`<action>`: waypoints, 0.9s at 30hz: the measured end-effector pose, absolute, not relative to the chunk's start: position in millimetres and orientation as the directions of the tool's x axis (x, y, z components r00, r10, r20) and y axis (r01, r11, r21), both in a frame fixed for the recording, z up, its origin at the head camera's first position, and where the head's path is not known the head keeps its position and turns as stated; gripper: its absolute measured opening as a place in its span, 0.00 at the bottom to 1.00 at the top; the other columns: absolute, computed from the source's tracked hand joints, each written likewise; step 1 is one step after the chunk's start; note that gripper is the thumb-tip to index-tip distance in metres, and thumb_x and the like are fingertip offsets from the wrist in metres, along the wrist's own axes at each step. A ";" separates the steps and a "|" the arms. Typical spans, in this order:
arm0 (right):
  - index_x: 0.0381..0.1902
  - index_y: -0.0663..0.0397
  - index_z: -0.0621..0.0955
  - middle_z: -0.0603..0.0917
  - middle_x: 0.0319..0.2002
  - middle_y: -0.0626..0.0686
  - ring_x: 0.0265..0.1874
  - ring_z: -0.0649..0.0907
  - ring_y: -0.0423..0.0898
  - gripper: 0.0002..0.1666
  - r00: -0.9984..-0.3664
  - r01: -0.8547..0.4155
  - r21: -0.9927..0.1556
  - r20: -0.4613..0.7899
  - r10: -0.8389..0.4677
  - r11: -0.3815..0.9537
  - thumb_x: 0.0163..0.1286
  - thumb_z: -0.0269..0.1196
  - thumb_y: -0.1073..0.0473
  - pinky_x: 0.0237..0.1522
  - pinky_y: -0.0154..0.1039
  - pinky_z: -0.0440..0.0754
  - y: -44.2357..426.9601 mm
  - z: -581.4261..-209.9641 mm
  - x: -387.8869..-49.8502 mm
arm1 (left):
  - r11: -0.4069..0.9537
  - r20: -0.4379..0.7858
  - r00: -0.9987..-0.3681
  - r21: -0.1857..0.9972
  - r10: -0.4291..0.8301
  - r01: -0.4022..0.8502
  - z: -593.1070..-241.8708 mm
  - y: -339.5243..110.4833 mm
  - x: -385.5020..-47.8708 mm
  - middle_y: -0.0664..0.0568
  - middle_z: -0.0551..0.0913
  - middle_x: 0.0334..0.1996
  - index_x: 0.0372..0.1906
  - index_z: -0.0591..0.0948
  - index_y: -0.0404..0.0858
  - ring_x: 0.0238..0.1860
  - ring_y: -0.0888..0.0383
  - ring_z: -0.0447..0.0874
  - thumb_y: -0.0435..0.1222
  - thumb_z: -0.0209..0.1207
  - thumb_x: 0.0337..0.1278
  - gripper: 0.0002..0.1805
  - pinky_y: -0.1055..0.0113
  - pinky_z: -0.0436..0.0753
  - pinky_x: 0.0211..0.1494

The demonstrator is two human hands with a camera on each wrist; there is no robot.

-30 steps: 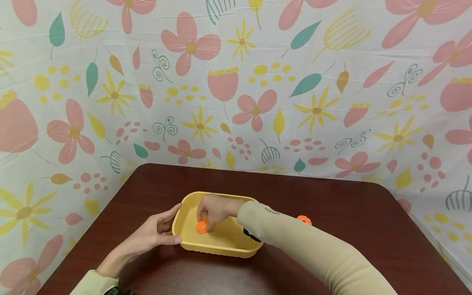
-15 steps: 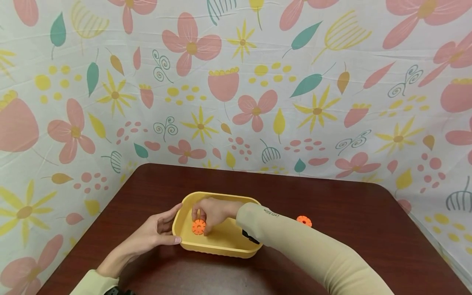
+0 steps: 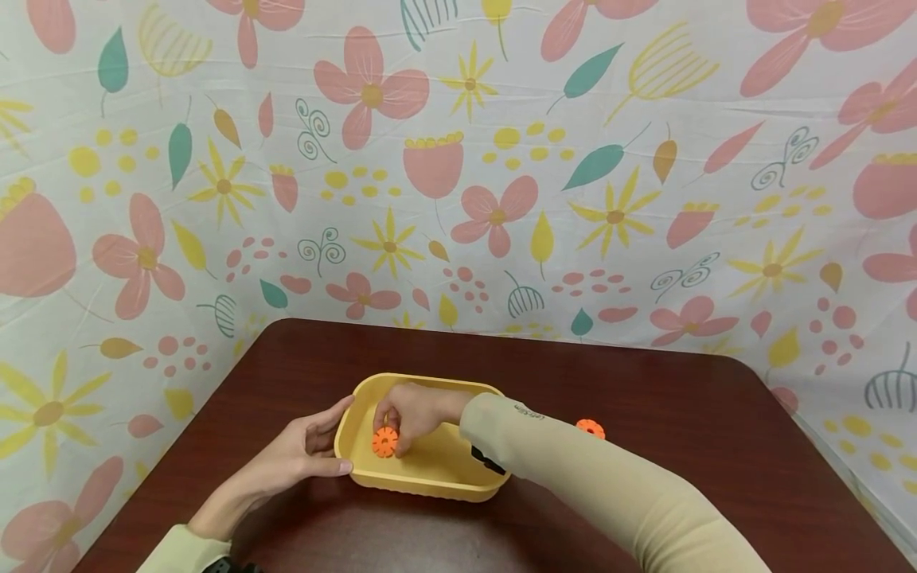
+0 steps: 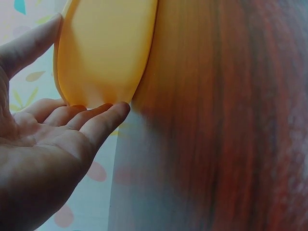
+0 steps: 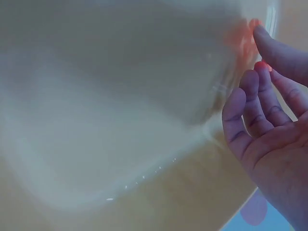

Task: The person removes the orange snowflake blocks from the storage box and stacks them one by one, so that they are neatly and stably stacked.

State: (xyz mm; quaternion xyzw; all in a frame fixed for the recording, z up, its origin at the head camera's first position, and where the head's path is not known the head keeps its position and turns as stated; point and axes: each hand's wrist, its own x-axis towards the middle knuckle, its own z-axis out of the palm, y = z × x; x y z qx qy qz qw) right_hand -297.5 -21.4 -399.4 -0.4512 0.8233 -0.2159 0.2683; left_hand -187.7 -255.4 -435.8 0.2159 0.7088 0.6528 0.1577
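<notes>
A yellow plastic basin (image 3: 423, 465) stands on the table. My left hand (image 3: 297, 454) holds its left end, thumb at the near corner and fingers at the far side; in the left wrist view the fingertips touch the basin's outer wall (image 4: 108, 48). My right hand (image 3: 411, 414) reaches inside, pinching an orange notched plastic disc (image 3: 384, 442) between thumb and fingers near the left end. The disc's flat face, with its centre hole, faces the head camera. Blurred in the right wrist view, the orange disc (image 5: 245, 43) shows by the thumb tip.
Another orange notched disc (image 3: 591, 429) lies on the dark red-brown table (image 3: 645, 390), right of the basin and partly behind the right sleeve (image 3: 573, 461). A flower-printed cloth (image 3: 458, 159) hangs behind and beside the table.
Over the last second my right hand has shifted slightly left in the basin, and the disc has turned to show its face. My left hand and the basin stay in place.
</notes>
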 end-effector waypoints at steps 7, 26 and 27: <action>0.52 0.61 0.89 0.86 0.29 0.46 0.27 0.78 0.35 0.24 -0.471 -0.621 -0.599 -0.230 -0.852 0.505 0.55 0.80 0.71 0.32 0.27 0.78 -18.4 -390.5 -296.0 | 0.053 0.042 -0.858 0.995 0.513 0.080 -434.8 -254.8 -187.3 0.27 0.54 0.80 0.85 0.46 0.31 0.74 0.32 0.65 0.25 0.67 0.65 0.53 0.61 0.81 0.62; 0.52 0.60 0.90 0.83 0.25 0.43 0.23 0.74 0.37 0.25 -0.532 -0.593 -0.658 -0.112 -0.839 0.464 0.55 0.82 0.69 0.27 0.29 0.73 4.7 -371.9 -285.9 | 0.081 0.027 -0.863 0.994 0.504 0.078 -437.2 -257.8 -188.1 0.28 0.55 0.80 0.85 0.46 0.31 0.74 0.36 0.67 0.28 0.69 0.64 0.55 0.61 0.82 0.62; 0.52 0.60 0.91 0.83 0.25 0.43 0.22 0.73 0.37 0.25 -0.540 -0.590 -0.660 -0.107 -0.835 0.466 0.54 0.82 0.69 0.26 0.29 0.72 6.8 -371.2 -284.9 | 0.084 0.026 -0.864 0.993 0.503 0.079 -437.2 -257.9 -188.0 0.29 0.55 0.80 0.85 0.46 0.31 0.74 0.38 0.68 0.28 0.69 0.64 0.55 0.61 0.82 0.62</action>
